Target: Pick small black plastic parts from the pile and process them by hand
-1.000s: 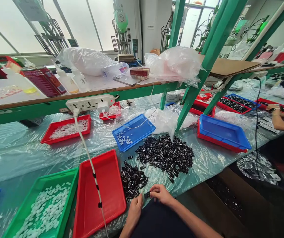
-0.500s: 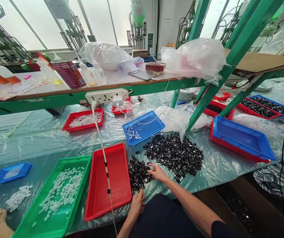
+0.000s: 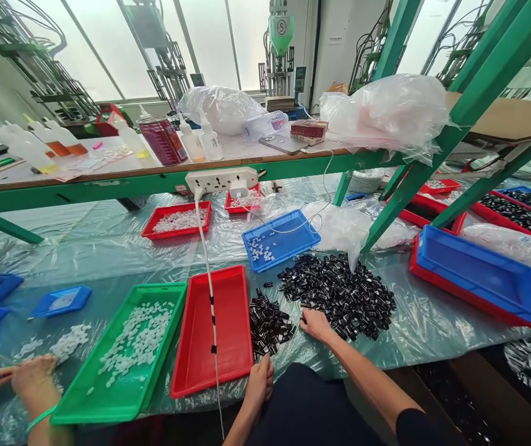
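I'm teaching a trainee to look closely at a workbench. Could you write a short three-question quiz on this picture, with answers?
1. True or false: the camera wearer's left hand is nearer to the smaller black pile than to the larger black pile.

2. Which colour is the tray right beside the smaller black pile?
A) green
B) red
C) blue

3. Fill in the colour: the green tray holds many small ____ pieces.

Key:
1. True.
2. B: the red tray.
3. White.
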### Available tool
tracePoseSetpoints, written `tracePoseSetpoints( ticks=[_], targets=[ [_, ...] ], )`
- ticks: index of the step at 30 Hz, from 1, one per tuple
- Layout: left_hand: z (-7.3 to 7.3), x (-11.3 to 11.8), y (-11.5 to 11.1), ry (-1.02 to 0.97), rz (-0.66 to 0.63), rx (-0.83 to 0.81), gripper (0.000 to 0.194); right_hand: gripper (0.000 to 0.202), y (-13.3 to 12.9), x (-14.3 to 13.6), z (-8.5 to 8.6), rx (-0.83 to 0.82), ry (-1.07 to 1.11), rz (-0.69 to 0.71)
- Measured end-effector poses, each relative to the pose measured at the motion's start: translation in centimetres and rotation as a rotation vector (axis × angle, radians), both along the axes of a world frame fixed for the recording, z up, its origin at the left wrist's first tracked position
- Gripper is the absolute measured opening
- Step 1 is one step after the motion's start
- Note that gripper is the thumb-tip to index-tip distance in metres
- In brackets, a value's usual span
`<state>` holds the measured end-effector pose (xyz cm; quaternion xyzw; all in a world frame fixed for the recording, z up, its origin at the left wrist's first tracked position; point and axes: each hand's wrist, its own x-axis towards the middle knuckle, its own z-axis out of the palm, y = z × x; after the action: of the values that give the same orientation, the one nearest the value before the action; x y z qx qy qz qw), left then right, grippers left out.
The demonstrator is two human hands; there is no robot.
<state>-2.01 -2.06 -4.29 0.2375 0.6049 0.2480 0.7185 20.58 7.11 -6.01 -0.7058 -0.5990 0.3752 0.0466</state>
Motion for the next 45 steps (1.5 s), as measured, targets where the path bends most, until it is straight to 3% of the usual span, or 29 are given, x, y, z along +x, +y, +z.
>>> tracePoseSetpoints(
  ticks=[3,8,14,23,34,41,45],
  targets=[
    [0.2,0.5,0.4,-0.021,-0.023,-0.019,0.051,0.016,-2.6,-0.1,0.1,-0.021,0.222,-0.084],
    [1.3,1.8,1.6,-0.092,-0.095,-0.067,0.027,0.04,-7.2,-2.1,0.6,-0.103,0.677,-0.206],
    [1.7,3.7,2.1,-0.122,-0.201,-0.05,0.029,0.047,-9.9,-2.6,2.1,0.022,0.865,-0.402],
    [1.4,4.6,1.7,-0.14,-0.346,-0.015,0.031,0.04,-10.4,-1.9,2.9,0.06,0.948,-0.46],
    [1.7,4.4,1.4,-0.238,-0.287,-0.049,0.039,0.036,-9.5,-2.1,3.0,0.052,0.944,-0.418],
    [-1.0,3.9,1.8,-0.173,-0.189,-0.038,0.058,0.025,-8.6,-3.3,4.0,0.114,0.888,-0.393],
    [-1.4,3.8,2.4,-0.147,-0.141,-0.037,0.053,0.019,-7.7,-3.9,4.5,0.151,0.855,-0.404]
  ],
)
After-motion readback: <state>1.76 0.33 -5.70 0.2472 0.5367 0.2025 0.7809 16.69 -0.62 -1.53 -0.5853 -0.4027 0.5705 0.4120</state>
